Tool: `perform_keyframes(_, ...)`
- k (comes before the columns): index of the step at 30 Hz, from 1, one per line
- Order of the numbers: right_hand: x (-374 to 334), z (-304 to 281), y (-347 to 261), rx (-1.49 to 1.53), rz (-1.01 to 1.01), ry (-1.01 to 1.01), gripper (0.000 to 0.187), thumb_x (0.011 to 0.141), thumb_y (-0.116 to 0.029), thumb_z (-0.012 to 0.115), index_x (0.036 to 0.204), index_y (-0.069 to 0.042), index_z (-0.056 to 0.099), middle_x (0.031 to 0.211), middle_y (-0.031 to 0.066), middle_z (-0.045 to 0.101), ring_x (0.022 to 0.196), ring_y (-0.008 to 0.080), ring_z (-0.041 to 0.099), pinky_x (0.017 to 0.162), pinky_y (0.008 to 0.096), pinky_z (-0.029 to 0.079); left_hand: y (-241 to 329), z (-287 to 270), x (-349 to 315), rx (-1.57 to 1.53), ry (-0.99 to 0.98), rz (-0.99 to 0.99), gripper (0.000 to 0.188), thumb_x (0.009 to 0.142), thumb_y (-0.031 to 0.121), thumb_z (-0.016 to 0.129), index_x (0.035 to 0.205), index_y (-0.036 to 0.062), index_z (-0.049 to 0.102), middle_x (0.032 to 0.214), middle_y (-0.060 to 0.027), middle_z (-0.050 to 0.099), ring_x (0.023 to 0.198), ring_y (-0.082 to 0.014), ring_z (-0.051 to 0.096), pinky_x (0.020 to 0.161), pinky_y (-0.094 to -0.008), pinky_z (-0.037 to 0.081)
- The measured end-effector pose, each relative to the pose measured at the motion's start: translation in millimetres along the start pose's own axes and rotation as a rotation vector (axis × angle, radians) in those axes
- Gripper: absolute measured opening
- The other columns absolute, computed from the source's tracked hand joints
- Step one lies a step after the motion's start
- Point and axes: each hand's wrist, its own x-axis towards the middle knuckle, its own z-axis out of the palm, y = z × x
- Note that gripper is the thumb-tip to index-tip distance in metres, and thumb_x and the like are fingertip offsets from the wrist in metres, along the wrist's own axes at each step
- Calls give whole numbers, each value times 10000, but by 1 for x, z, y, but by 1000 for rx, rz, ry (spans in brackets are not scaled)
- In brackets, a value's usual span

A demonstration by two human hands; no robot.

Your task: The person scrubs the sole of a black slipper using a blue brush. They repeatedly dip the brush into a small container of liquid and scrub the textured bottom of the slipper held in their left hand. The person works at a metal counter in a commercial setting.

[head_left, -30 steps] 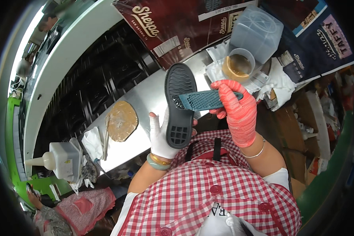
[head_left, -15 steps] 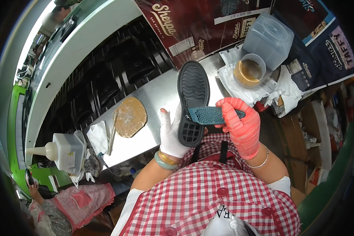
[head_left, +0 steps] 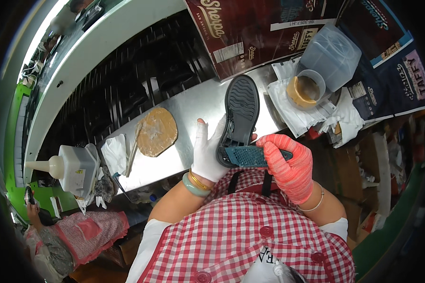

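Note:
My left hand [head_left: 207,158], in a white glove, grips a black shoe sole [head_left: 243,106] by its near-left side. The sole stands lengthwise in front of me, its ridged tread facing up and its heel end toward my body. In a coral-red knit glove, my right hand [head_left: 292,166] is closed on the handle of a flat teal brush-like tool [head_left: 245,156] with a textured face. That tool lies across the heel part of the sole, covering some of the tread there. Bare fingertips of my left hand show beyond the glove.
On the metal bench [head_left: 189,108] lies a round brown disc [head_left: 160,134] beside a thin stick. A nozzle bottle [head_left: 75,170] stands at left. To the right are a cup with brown residue [head_left: 307,89] and a clear container [head_left: 335,56]. Another person's apron [head_left: 87,236] shows lower left.
The tool has moved down along the sole, from its middle to the heel. The bench scene has shifted slightly right at the top, and both hands still hold the same things.

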Motion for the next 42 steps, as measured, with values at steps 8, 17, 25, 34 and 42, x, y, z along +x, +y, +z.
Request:
perform_keyframes(8,15,-13,-15,-66,56,-268,192,887,-148,577,973,10,645,778,65,651,617,95,598,591,220,494,12,4,-4,396,-91,-179,858,883,687,139,1420,28,252,1419,-132,358,1284,-220,370,1116,-371,183)
perform_keyframes(17,45,-8,-40,-147,406,-506,268,887,-249,569,990,-10,635,757,58,642,582,78,573,536,214,470,14,-11,1,-18,-118,-597,982,790,800,111,1404,58,302,1153,-156,575,901,-227,632,612,-280,526)
perform_keyframes(25,58,7,-43,-221,346,-578,235,856,-229,578,900,-14,661,699,20,586,476,65,526,466,186,407,18,-19,4,-38,-159,-714,831,843,738,168,1292,79,401,997,-191,619,636,-305,669,437,-289,546)
perform_keyframes(34,63,3,-28,-167,363,-611,222,838,-213,591,902,-19,678,704,13,574,497,62,534,469,175,380,14,-45,6,11,-293,-785,1009,760,825,181,1307,4,394,1010,-213,615,619,-336,665,401,-293,540)
perform_keyframes(42,55,-19,-22,-143,421,-549,246,836,-241,619,921,-16,667,829,38,649,523,57,543,457,166,357,12,-65,7,17,-292,-813,1120,743,848,141,1308,-87,390,955,-248,633,607,-315,665,427,-291,527)
